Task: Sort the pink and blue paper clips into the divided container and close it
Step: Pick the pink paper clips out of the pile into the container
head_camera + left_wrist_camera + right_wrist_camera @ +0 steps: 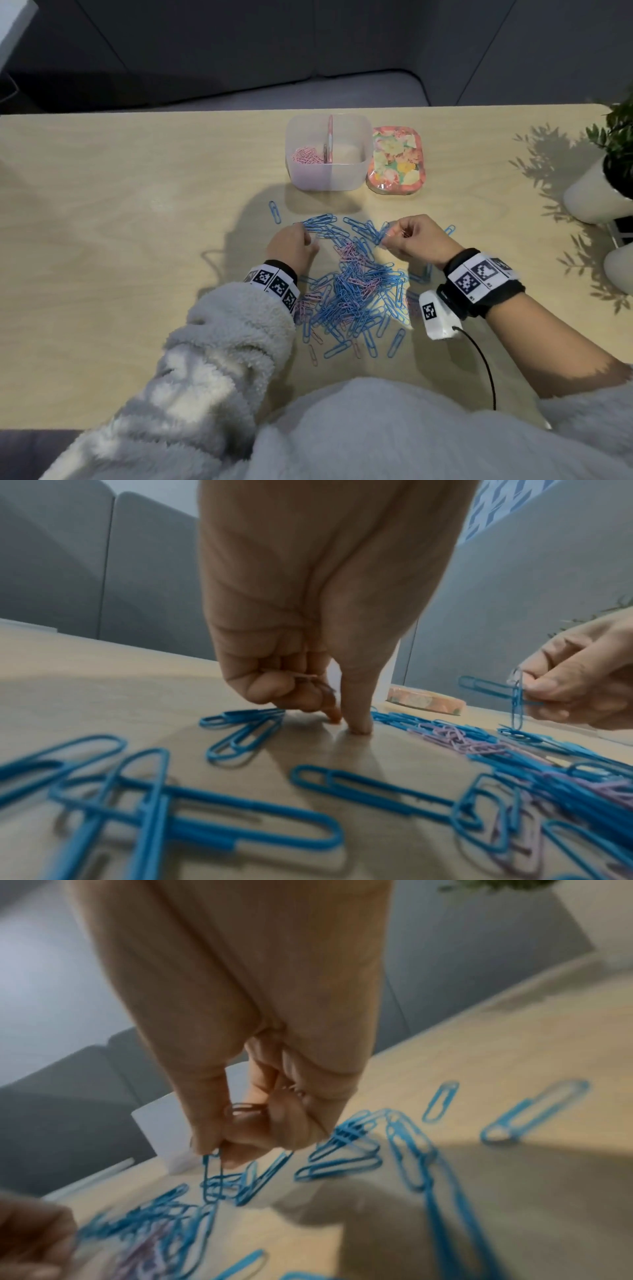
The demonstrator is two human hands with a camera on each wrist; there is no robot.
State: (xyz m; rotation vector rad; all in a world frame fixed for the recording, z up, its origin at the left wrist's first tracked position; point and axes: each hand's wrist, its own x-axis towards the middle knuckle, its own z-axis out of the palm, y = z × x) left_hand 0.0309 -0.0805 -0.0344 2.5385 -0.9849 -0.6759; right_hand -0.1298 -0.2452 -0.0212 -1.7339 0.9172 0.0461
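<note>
A mixed pile of blue and pink paper clips (356, 287) lies on the wooden table (120, 222). Behind it stands the translucent divided container (356, 171), open, with pink clips (306, 157) in its left compartment. The floral lid (394, 161) lies beside it on the right. My left hand (347, 723) touches the table with two fingertips at the pile's far left. Its curled fingers hold a few pink clips (304, 679). My right hand (219, 1148) is raised over the pile's far right and pinches a hanging blue clip (212, 1172), with a pink clip (246, 1107) tucked in its fingers.
Two white pots (596, 192) with a green plant stand at the table's right edge. A single blue clip (275, 211) lies apart, left of the container's front. A black cable (479, 363) runs from my right wrist camera toward my body. A grey sofa lies beyond the table.
</note>
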